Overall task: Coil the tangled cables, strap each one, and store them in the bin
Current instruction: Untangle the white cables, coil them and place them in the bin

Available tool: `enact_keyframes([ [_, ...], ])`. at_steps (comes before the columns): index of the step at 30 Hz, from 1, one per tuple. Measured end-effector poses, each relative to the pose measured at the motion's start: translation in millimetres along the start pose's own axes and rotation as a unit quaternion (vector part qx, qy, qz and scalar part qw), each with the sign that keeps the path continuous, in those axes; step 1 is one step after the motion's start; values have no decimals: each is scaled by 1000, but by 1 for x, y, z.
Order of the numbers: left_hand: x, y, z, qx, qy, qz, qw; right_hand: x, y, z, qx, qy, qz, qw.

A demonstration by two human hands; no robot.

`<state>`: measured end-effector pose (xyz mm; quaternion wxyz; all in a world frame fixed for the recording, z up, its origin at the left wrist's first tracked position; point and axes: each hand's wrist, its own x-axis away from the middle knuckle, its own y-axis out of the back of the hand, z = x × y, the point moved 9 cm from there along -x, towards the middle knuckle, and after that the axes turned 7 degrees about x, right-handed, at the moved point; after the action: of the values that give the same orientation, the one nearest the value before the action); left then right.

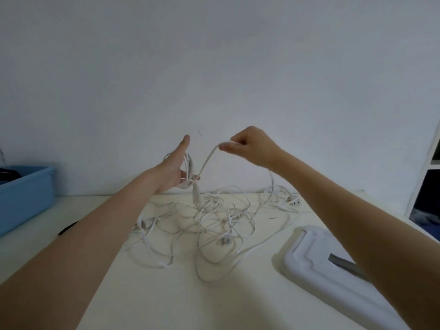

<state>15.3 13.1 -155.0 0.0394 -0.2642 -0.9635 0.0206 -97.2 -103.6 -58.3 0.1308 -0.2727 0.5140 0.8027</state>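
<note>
Cream table (pixel 166 294), bearing tangled white cables (pixel 214 217), blue bin (pixel 23 198) at left, white lamp base (pixel 321 265) at right.

White cable (pixel 206 160) between both hands

I count two hands: left hand (pixel 175 169), right hand (pixel 252 146). One blue bin (pixel 26 194). One white lamp base (pixel 333 270). One cable tangle (pixel 214 217); can't tell separate cables. One black strap (pixel 67 227).
</note>
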Motion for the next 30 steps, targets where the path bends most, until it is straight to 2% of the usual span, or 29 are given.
enact_keyframes([
  [5,40,-59,14,18,63,158,985,-6,16,-31,-188,-85,-81,975],
  [8,70,-92,11,51,98,280,954,-2,17,-48,-247,-116,-104,957],
  [11,90,-113,-3,60,85,360,927,5,7,-59,-246,-143,-69,956],
  [13,96,-122,-20,89,44,380,920,12,-10,-53,-214,-147,13,966],
  [15,91,-124,-42,160,-7,364,918,19,-28,-47,-226,-156,89,957],
  [16,89,-124,-52,202,-24,351,914,22,-37,-43,-269,-175,116,940],
  [18,77,-116,-66,265,-53,290,918,24,-55,-34,-294,-187,177,920],
  [20,60,-97,-72,291,-87,202,931,25,-66,-32,-122,-158,223,954],
  [21,52,-84,-73,287,-104,145,941,25,-70,-33,-73,-154,231,958],
  [23,39,-56,-74,254,-132,45,957,29,-75,-33,-50,-151,238,958],
  [25,30,-32,-71,210,-143,-12,967,30,-74,-27,-57,-134,227,963],
  [28,15,-2,-54,83,-132,-60,986,20,-60,-25,-12,-112,190,975],
  [30,5,9,-37,-31,-103,-42,993,14,-45,-28,7,-111,163,980],
])
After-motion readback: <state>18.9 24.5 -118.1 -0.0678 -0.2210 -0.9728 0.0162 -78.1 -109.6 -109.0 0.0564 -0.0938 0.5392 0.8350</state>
